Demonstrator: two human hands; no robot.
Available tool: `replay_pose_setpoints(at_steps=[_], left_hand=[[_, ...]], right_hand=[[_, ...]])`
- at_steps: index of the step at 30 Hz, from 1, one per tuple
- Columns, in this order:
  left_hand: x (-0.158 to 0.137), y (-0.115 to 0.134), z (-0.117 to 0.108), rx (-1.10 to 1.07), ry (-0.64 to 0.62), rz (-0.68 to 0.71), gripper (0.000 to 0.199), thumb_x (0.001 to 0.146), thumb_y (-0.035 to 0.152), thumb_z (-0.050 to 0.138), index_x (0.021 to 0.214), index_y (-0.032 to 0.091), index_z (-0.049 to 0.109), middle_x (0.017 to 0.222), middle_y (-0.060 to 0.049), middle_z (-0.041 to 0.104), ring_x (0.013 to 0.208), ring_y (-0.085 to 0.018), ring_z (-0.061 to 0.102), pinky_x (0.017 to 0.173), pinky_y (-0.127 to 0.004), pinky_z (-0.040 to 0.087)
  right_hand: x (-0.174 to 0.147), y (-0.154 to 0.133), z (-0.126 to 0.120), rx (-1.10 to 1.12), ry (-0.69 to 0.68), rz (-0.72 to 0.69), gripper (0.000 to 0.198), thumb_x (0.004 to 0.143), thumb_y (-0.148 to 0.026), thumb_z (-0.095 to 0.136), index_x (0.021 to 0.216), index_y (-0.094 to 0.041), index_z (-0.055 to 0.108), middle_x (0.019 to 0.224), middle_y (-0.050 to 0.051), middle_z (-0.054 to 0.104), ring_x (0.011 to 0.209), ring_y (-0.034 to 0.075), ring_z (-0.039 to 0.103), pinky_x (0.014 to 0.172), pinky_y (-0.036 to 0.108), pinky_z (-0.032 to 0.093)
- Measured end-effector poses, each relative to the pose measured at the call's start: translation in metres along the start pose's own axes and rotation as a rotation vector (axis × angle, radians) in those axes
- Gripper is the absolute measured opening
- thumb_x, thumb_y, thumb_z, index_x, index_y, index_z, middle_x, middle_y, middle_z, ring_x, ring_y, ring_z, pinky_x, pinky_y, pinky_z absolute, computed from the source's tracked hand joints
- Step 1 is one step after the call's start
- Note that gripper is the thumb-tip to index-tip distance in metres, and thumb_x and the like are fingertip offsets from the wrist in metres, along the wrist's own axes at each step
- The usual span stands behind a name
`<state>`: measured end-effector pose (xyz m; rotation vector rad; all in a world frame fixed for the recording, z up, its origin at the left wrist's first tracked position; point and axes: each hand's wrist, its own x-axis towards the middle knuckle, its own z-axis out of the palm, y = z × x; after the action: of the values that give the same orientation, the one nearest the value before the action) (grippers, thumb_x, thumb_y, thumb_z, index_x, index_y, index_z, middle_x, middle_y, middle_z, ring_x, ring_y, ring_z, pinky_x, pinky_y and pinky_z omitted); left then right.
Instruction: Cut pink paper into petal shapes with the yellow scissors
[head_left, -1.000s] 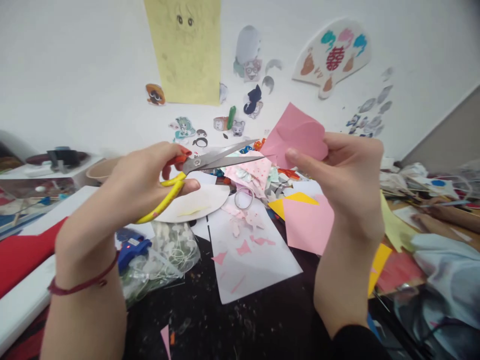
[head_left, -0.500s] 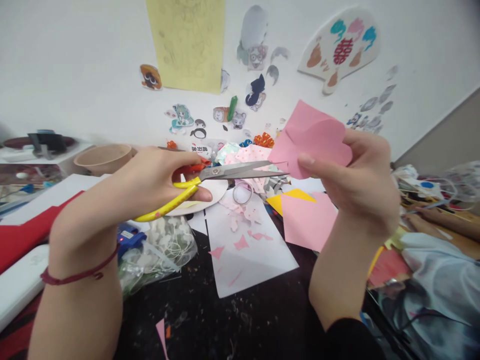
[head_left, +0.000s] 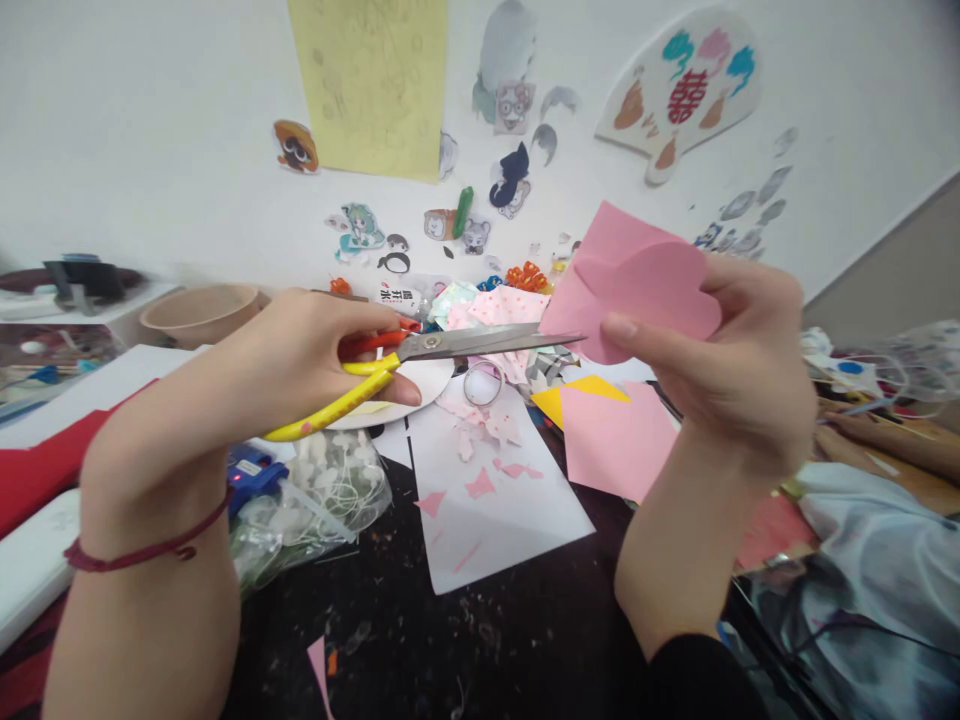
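My left hand [head_left: 330,345] is closed around the handles of a pair of scissors [head_left: 480,341], one handle yellow and the other orange-red. The blades point right and lie almost together, with their tips at the lower left edge of a piece of pink paper [head_left: 592,265]. That paper is pinched between the thumb and fingers of my right hand [head_left: 720,370]. Its right side has rounded lobes, and a curved fold or layer shows across it. Below, pink paper scraps [head_left: 480,484] lie on a white sheet [head_left: 510,550].
A pink square sheet [head_left: 615,440] and a yellow paper [head_left: 577,395] lie beyond the white sheet. At left are a bag of white-stringed items [head_left: 322,500], a blue tool [head_left: 255,475] and a wooden bowl [head_left: 199,315]. A roll of tape [head_left: 482,384] sits mid-table. Another person's arm [head_left: 892,435] shows at far right.
The scissor blades have closed from slightly apart to nearly together at the paper's edge. My right hand and the pink paper have shifted a little to the right.
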<state>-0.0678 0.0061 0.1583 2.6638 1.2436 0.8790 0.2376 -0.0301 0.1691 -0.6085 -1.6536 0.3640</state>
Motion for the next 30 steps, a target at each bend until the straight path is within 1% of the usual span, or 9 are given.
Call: replay_pose_setpoints(at_steps=[5,8,10,14,18,21,23,26,30], left_hand=[[0.000,0.003,0.000,0.056,0.014,0.020,0.038,0.071,0.063,0.075,0.078,0.025,0.069,0.055,0.001,0.052,0.047,-0.013,0.037,0.050,-0.028,0.022],[-0.001,0.006,-0.002,0.084,0.023,0.038,0.044,0.072,0.067,0.073,0.074,0.023,0.067,0.054,0.001,0.050,0.046,-0.013,0.036,0.049,-0.029,0.021],[-0.001,0.008,-0.002,0.074,0.029,0.048,0.044,0.072,0.067,0.074,0.074,0.024,0.066,0.051,0.002,0.047,0.045,-0.013,0.036,0.049,-0.029,0.020],[-0.003,0.009,-0.002,0.044,0.040,0.020,0.038,0.071,0.061,0.077,0.079,0.025,0.071,0.055,0.001,0.052,0.047,-0.013,0.038,0.050,-0.030,0.022],[-0.002,0.009,-0.001,0.064,0.041,0.010,0.041,0.071,0.062,0.076,0.085,0.024,0.073,0.056,0.001,0.055,0.047,-0.013,0.039,0.050,-0.030,0.024],[-0.001,0.011,-0.003,0.073,0.045,0.028,0.043,0.071,0.064,0.075,0.080,0.023,0.070,0.053,0.002,0.052,0.046,-0.013,0.038,0.048,-0.029,0.023],[-0.001,0.013,-0.004,0.092,0.028,0.021,0.045,0.072,0.066,0.074,0.075,0.022,0.066,0.049,0.003,0.048,0.045,-0.012,0.036,0.046,-0.028,0.022],[-0.001,0.017,-0.006,0.128,-0.009,-0.008,0.045,0.075,0.066,0.070,0.076,0.021,0.064,0.048,0.004,0.045,0.046,-0.011,0.034,0.045,-0.026,0.023],[-0.001,0.019,-0.006,0.113,-0.007,-0.017,0.042,0.075,0.062,0.070,0.073,0.021,0.063,0.049,0.004,0.044,0.048,-0.010,0.034,0.046,-0.026,0.021]], right_hand=[[-0.002,-0.008,0.000,-0.071,-0.016,0.000,0.015,0.071,-0.007,0.077,0.072,-0.022,0.077,0.064,-0.002,0.065,0.060,0.013,0.057,0.052,0.030,0.042],[-0.003,-0.011,0.002,-0.083,-0.017,-0.015,0.012,0.071,-0.009,0.079,0.073,-0.021,0.077,0.064,-0.001,0.065,0.060,0.013,0.057,0.053,0.030,0.043],[-0.003,-0.012,0.003,-0.090,-0.006,-0.005,0.010,0.072,-0.012,0.079,0.073,-0.022,0.077,0.065,-0.001,0.066,0.062,0.014,0.058,0.055,0.031,0.044],[-0.004,-0.013,0.005,-0.078,0.013,-0.004,0.010,0.074,-0.013,0.077,0.073,-0.023,0.077,0.067,-0.001,0.067,0.065,0.016,0.060,0.056,0.034,0.043],[-0.003,-0.015,0.005,-0.061,0.024,-0.033,0.010,0.073,-0.011,0.078,0.072,-0.020,0.078,0.064,0.001,0.066,0.062,0.017,0.058,0.056,0.035,0.039],[-0.004,-0.016,0.004,-0.091,0.028,-0.030,0.010,0.073,-0.009,0.077,0.073,-0.019,0.078,0.065,0.001,0.065,0.061,0.015,0.056,0.056,0.035,0.037],[-0.004,-0.016,0.003,-0.125,0.028,-0.041,0.010,0.073,-0.010,0.078,0.074,-0.020,0.078,0.065,0.000,0.065,0.061,0.015,0.054,0.054,0.033,0.036],[-0.004,-0.013,0.002,-0.140,0.030,-0.082,0.009,0.072,-0.012,0.078,0.075,-0.021,0.079,0.065,-0.001,0.066,0.060,0.015,0.055,0.052,0.033,0.035],[-0.004,-0.011,0.001,-0.123,0.043,-0.103,0.009,0.072,-0.012,0.078,0.076,-0.021,0.079,0.065,-0.001,0.066,0.060,0.016,0.056,0.052,0.033,0.035]])
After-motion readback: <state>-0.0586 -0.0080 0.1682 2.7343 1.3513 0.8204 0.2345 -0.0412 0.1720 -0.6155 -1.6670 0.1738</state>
